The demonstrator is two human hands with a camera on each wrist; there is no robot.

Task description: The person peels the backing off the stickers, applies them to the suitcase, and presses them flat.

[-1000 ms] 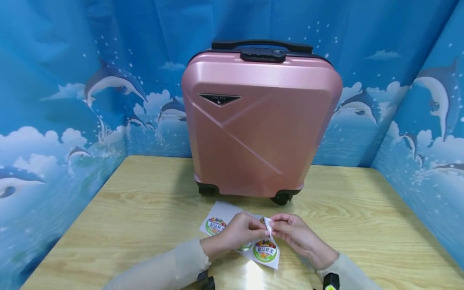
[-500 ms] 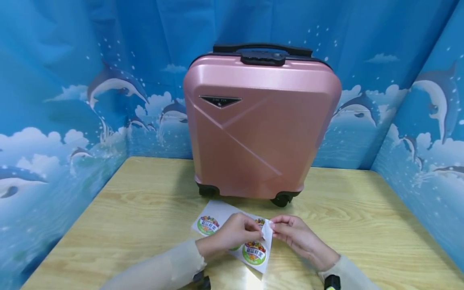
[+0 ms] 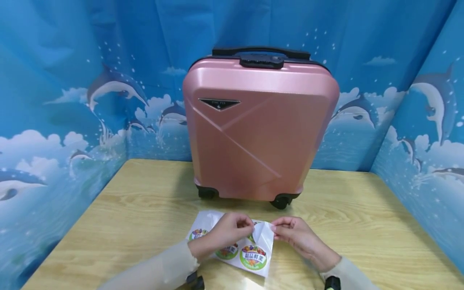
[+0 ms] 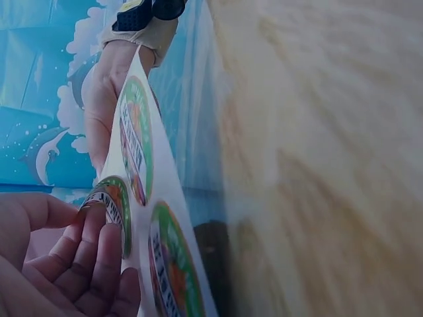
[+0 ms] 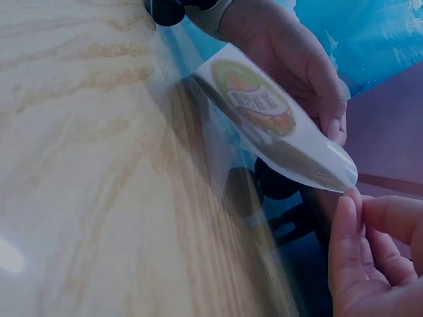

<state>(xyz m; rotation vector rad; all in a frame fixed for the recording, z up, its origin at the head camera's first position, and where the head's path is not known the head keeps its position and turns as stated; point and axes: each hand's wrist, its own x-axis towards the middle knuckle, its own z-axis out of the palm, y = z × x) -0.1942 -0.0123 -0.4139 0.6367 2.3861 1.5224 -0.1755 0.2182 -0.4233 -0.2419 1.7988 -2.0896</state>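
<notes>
A white sheet of round fruit stickers (image 3: 267, 241), printed in green with colourful fruit, is held between both hands over the table in the head view. My left hand (image 3: 224, 233) pinches the edge of one round sticker (image 4: 114, 205), which curls up from the sheet. Its pale underside shows between the hands in the head view. With thumb and forefinger, my right hand (image 3: 302, 239) grips the sheet's upper right corner; in the right wrist view that right hand (image 5: 383, 251) is at the sheet's tip. Part of the sheet is hidden behind my left hand.
A pink hard-shell suitcase (image 3: 261, 137) with a black handle and wheels stands upright just behind the sheet. The wooden table (image 3: 145, 201) lies beneath, with blue dolphin-print curtains (image 3: 65, 100) along the back and sides.
My left hand has drawn left and lifted the sticker's edge further from the sheet. The sheet has shifted left and flattened out on the right. My right hand stays almost in place.
</notes>
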